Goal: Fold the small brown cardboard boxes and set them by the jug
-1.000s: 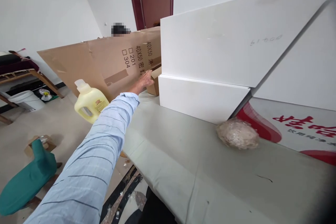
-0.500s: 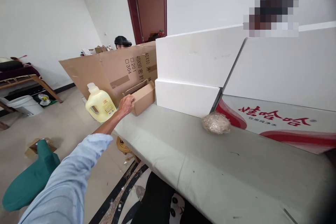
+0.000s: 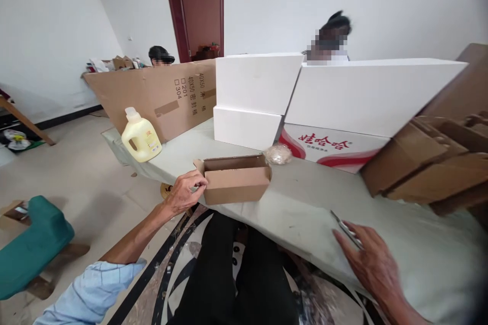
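On the cloth-covered table, a small open-topped cardboard box [image 3: 237, 189] stands close to the front edge. My left hand [image 3: 187, 190] is closed on its left end, with the fingertips at the flap and corner. Toward the right, low over the table, my right hand [image 3: 371, 256] has a slim pointed metal tool [image 3: 346, 229] between thumb and fingers. Its tip points away from me; its exact kind is hard to make out. A ball of clear plastic wrap or tape [image 3: 278, 154] lies just behind the box's right end.
A pale yellow detergent jug [image 3: 142, 137] stands at the table's left. Behind are a large printed carton [image 3: 152, 94], stacked white boxes [image 3: 253, 84] and a red-and-white carton [image 3: 328, 147]. Brown cardboard pieces [image 3: 423, 162] stand at right. Two people sit beyond the boxes.
My left hand has brought the small box from the far left to the table's front edge before me. My right hand has come into view at the metal tool. The view has swung right.
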`<state>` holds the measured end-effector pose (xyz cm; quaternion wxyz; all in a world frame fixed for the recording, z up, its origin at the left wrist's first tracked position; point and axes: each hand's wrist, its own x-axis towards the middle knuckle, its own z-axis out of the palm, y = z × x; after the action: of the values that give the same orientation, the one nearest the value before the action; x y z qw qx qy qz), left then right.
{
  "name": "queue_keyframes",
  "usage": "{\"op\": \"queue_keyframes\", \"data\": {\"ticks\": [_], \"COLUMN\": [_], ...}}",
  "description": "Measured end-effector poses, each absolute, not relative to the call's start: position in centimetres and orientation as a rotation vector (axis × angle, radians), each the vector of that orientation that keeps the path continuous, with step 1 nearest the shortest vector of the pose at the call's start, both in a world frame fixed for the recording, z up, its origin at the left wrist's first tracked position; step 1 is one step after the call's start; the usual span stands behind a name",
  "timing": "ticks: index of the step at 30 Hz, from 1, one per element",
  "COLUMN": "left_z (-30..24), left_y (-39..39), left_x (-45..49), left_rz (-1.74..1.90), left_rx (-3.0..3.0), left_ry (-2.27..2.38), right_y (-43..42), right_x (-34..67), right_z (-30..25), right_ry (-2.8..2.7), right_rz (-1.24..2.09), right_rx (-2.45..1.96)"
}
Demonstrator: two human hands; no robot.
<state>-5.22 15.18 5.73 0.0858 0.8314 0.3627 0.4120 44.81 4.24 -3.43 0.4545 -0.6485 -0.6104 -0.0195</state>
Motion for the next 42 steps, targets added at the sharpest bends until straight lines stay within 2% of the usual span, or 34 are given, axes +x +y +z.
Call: {"op": "queue_keyframes", "data": {"ticks": [5, 12, 18, 21, 27, 31, 38, 42], "left_z": [5.9, 6.5, 5.3, 4.9, 4.6, 4.5, 4.6, 5.3], "left_y": [12.7, 13.5, 15.2, 15.1, 14.5, 14.6, 14.5, 14.3], "left_x": [-2.3, -2.3, -1.9, -1.9, -2.4, -2.8, -3.0, -3.1], "left_rz": [1.074, 1.124, 1.026, 1.002, 0.912, 0.919, 0.994, 1.035], "left_rx": [2.488, 2.596, 2.552, 2.576, 2.651, 2.653, 2.596, 2.492], "left_ry": [0.874, 1.115, 1.025, 1.023, 0.98, 0.941, 0.84, 0.798], "right_y": [4.3, 6.5, 9.2, 9.9, 11.9, 12.2, 10.9, 10.4], "right_x": [38.1, 34.9, 34.1, 33.9, 34.9, 35.0, 34.1, 34.6], "right_z": [-0.7, 1.8, 3.7, 4.2, 3.1, 1.2, -2.1, -3.0], "right_ry": [-1.607, -1.638, -1.834, -1.98, -2.126, -1.961, -1.592, -1.546], "right_rz": [0.132, 0.137, -0.285, -0.305, 0.017, 0.21, 0.209, 0.526], "right_rx": [-1.403, -1.327, -1.224, -1.225, -1.377, -1.36, -1.293, -1.29]}}
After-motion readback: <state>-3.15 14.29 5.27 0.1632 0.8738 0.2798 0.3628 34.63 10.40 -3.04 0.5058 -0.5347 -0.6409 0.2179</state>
